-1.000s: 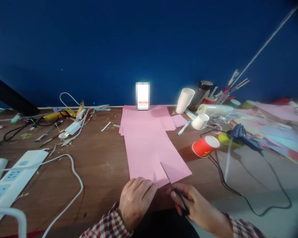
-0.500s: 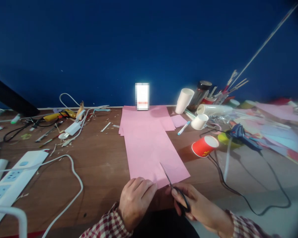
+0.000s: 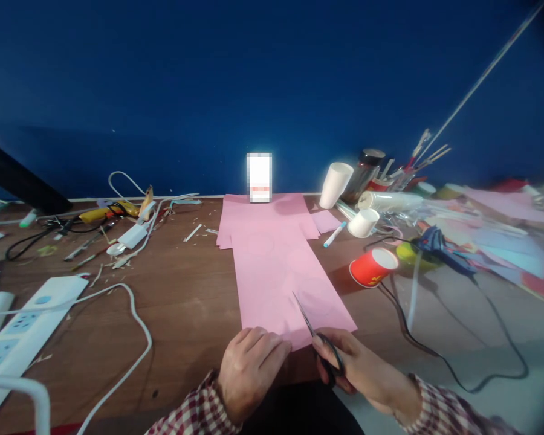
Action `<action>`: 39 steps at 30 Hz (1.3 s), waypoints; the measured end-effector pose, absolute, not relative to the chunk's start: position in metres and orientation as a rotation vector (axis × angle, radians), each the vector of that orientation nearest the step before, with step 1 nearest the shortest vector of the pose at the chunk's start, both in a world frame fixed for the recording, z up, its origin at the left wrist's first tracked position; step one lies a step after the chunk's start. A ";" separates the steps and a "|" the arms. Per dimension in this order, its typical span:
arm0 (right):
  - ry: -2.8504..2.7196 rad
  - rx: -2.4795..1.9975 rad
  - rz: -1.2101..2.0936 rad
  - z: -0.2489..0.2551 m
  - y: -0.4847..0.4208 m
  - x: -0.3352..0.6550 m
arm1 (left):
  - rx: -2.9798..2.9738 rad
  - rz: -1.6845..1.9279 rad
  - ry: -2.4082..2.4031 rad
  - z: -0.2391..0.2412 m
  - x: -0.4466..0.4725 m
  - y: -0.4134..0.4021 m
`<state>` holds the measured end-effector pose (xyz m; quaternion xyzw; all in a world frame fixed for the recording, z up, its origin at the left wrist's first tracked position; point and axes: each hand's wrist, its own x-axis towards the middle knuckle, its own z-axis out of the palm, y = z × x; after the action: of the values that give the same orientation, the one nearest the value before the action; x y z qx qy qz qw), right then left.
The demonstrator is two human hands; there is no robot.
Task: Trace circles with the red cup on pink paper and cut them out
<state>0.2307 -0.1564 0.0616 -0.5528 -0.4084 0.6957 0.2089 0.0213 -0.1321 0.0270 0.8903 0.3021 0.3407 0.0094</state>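
A sheet of pink paper (image 3: 276,284) lies lengthwise in front of me, its near edge at the table's front. My left hand (image 3: 252,368) grips that near edge, fingers on top and the thumb side toward the right; the underside of the grip is hidden. In my right hand (image 3: 358,365) is a pair of scissors (image 3: 330,353) with black handles. The blades point up and left, over the paper near its lower right part. Whether the lower blade is beneath the sheet, I cannot tell.
More pink sheets (image 3: 231,214) lie behind, below a bright blurred-out upright screen (image 3: 260,178). To the right are a red paper cup (image 3: 374,267), white cups (image 3: 363,223), a marker (image 3: 334,234) and a glue gun (image 3: 444,251) with its cord. Leftward sit a power strip (image 3: 31,314) and cables.
The pink sheet's near end has shifted slightly right and toward me. My left hand has moved a little right with it; the scissors stay almost in place.
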 end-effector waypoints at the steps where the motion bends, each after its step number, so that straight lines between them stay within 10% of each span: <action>1: -1.133 -1.546 1.923 0.061 -0.156 0.230 | 2.778 1.071 0.935 0.027 0.022 -0.132; 39: -1.157 -1.556 1.843 0.054 -0.154 0.226 | 2.761 1.066 0.932 0.018 0.022 -0.134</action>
<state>0.2262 -0.1540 0.0539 -0.5658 -0.4210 0.6702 0.2312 0.0216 -0.1345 0.0183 0.8897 0.3003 0.3434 0.0193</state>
